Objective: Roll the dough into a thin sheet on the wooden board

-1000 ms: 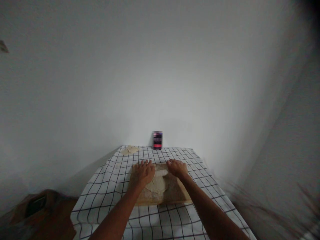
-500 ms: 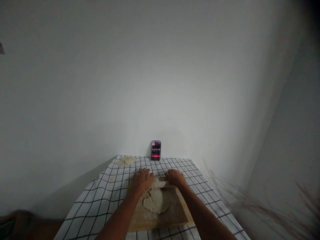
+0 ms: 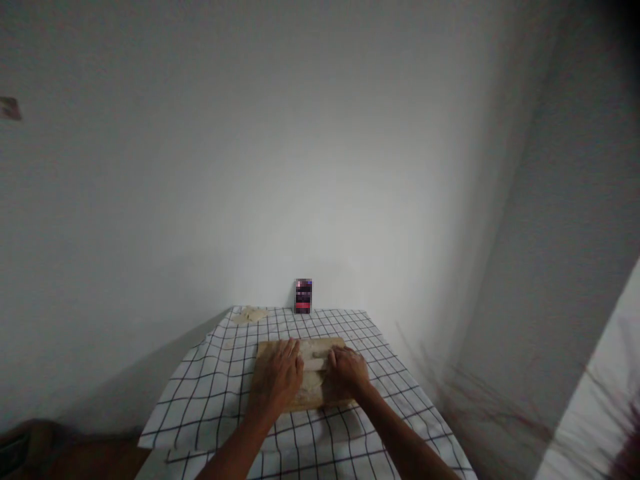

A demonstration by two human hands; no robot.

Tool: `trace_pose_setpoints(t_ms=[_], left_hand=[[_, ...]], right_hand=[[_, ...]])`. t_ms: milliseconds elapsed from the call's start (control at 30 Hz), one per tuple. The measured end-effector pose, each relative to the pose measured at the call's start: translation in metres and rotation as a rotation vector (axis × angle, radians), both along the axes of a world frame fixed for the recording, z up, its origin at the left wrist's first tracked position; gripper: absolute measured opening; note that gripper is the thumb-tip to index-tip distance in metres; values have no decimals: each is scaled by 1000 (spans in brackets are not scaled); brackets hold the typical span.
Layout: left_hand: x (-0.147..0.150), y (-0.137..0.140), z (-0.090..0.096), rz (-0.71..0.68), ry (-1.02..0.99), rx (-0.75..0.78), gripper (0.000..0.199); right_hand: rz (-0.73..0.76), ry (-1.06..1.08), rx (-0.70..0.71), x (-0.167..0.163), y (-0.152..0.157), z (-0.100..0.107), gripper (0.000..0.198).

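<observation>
A pale rolling pin [image 3: 315, 365] lies crosswise on a wooden board [image 3: 305, 403], its ends covered by my hands. My left hand [image 3: 286, 373] presses on the pin's left end, fingers reaching forward over it. Curled over the right end is my right hand [image 3: 349, 370]. Under and just in front of the pin, a flattened piece of dough [image 3: 313, 380] shows between the hands; the rest of it is hidden. At the table's far left corner sits another thin, pale piece of dough [image 3: 251, 314].
A black-and-white checked cloth [image 3: 210, 393] covers the table. A small dark, blurred-out upright object [image 3: 303, 297] leans near the white wall [image 3: 320, 167] at the back. Thin reddish twigs [image 3: 505, 400] stand right of the table.
Both hands have drawn back towards me, bringing the rolling pin from the board's far edge onto the dough. The view has shifted a little, and more of the board's far side shows.
</observation>
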State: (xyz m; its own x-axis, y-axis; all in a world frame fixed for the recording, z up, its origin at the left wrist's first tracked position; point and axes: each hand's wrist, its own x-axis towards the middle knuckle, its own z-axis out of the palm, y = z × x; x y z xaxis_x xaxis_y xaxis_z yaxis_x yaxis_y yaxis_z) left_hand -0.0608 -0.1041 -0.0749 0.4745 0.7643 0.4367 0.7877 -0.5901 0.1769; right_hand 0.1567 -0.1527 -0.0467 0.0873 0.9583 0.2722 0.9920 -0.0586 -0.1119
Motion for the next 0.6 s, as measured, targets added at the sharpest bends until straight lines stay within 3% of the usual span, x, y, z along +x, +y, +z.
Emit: trace_pose_setpoints(t_ms=[200, 333, 600], left_hand=[[-5, -27, -11, 27, -45, 43, 55], [-4, -33, -4, 5, -23, 63, 50], [5, -6, 24, -44, 106, -162, 58]], right_hand=[[-58, 57, -9, -8, -40, -1, 48], [-13, 98, 39, -15, -59, -5, 51], [-38, 82, 38, -6, -38, -8, 48]])
